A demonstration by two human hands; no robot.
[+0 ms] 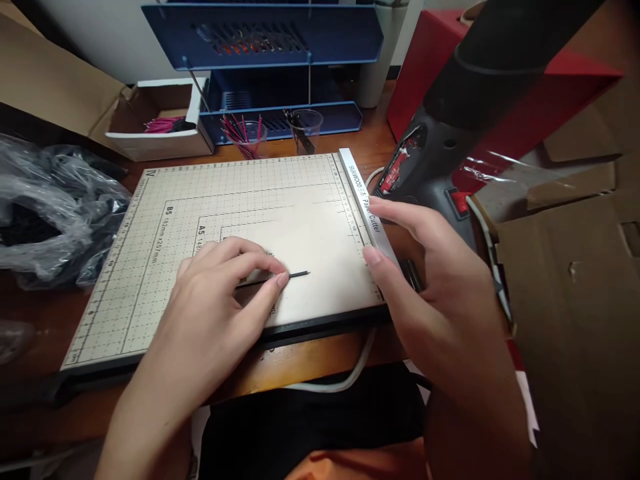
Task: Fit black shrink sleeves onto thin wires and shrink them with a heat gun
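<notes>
A beige paper cutter board (165,267) with a printed grid lies on the wooden table. My left hand (220,293) rests on the board and pinches a thin black wire piece (299,274) that sticks out to the right of my fingertips. My right hand (430,273) hovers at the board's right edge, fingers apart, its fingertips touching the metal cutter rail (363,197). A grey and black heat gun (440,143) lies just behind my right hand.
Two clear plastic cups, one with pink and black wires (247,133) and one with black pieces (305,130), stand behind the board. A blue tray rack (270,40), a white box (160,117), crumpled plastic bags (50,207), a red box (500,87) and cardboard (575,300) surround it.
</notes>
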